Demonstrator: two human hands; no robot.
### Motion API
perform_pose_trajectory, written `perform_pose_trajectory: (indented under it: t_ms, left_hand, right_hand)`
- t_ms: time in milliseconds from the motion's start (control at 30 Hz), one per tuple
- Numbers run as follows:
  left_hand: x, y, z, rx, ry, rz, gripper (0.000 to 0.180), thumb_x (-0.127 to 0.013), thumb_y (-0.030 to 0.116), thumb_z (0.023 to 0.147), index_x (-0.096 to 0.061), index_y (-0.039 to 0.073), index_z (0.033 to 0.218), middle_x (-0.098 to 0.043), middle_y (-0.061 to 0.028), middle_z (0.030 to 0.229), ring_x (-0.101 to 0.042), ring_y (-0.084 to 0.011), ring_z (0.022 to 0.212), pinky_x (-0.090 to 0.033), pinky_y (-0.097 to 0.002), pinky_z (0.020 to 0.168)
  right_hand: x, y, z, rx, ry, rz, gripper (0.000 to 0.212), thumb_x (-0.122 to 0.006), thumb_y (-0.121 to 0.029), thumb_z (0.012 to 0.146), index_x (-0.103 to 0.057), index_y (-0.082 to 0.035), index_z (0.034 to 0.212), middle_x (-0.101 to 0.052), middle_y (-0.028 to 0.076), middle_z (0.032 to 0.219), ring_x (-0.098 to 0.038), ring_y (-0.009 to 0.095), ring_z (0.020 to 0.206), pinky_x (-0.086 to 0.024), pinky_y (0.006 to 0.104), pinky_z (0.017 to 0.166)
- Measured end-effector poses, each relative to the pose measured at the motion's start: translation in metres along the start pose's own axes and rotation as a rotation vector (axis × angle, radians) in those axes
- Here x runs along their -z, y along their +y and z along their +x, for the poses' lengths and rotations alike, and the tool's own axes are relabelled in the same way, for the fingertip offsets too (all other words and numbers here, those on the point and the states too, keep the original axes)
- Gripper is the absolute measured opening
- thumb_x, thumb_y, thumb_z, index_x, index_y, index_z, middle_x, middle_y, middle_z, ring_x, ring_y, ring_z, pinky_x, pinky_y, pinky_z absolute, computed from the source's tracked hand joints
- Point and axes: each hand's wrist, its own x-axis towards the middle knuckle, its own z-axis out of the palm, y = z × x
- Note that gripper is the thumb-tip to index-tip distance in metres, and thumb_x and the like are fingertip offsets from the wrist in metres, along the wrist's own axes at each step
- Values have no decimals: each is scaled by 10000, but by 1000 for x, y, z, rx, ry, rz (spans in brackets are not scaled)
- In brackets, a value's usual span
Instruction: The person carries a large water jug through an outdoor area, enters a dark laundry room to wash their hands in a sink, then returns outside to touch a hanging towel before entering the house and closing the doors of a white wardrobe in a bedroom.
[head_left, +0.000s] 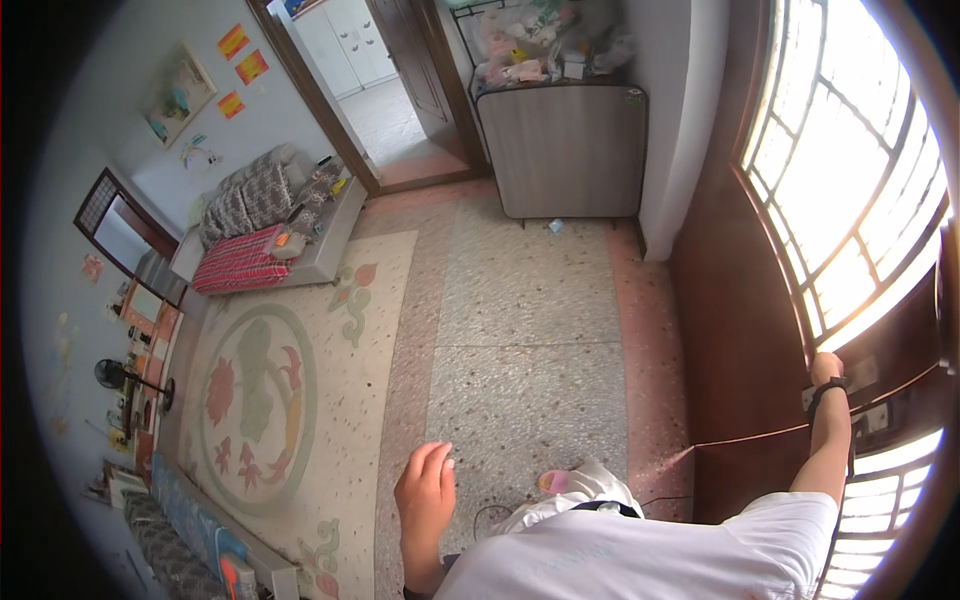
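Observation:
My right arm stretches out to the right, and my right hand (828, 367) is at the dark wood panelling (735, 370) by the window's lower corner. Its fingers are hidden behind the back of the hand, so what it touches cannot be made out. A dark watch or band (826, 393) circles that wrist. Close below the hand is a wall plate (877, 417), like a switch or socket. My left hand (428, 490) hangs over the floor with loosely bent fingers and nothing visible in it. The barred window (830, 150) is bright.
A cord (760, 437) runs across the panelling. Near my feet lies a pink slipper-like item (552, 482). A folded table (560, 150) stands ahead beside the doorway (405, 110). To the left are a sofa (335, 230) with cushions and a black fan (110, 373).

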Motion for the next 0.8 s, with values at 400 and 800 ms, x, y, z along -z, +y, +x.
perform_pose_trajectory:
  t_ms: [400, 800]
  left_hand:
    - [-17, 13, 3, -17, -46, 50, 199, -583, 109, 826, -613, 80, 1020, -592, -68, 1030, -613, -266, 866, -497, -346, 719]
    - [-40, 11, 18, -44, -61, 7, 199, -585, 127, 833, -606, 74, 1023, -593, -74, 1029, -617, -262, 862, -503, -348, 715]
  right_hand:
    - [-18, 4, 29, -26, 137, 127, 161, -692, -78, 729, -703, -52, 887, -668, 134, 964, -642, 291, 928, -537, 366, 750]
    - [-52, 33, 16, 151, 595, 236, 123, -516, -35, 774, -629, 12, 792, -622, 218, 785, -621, 361, 786, -497, 429, 663]
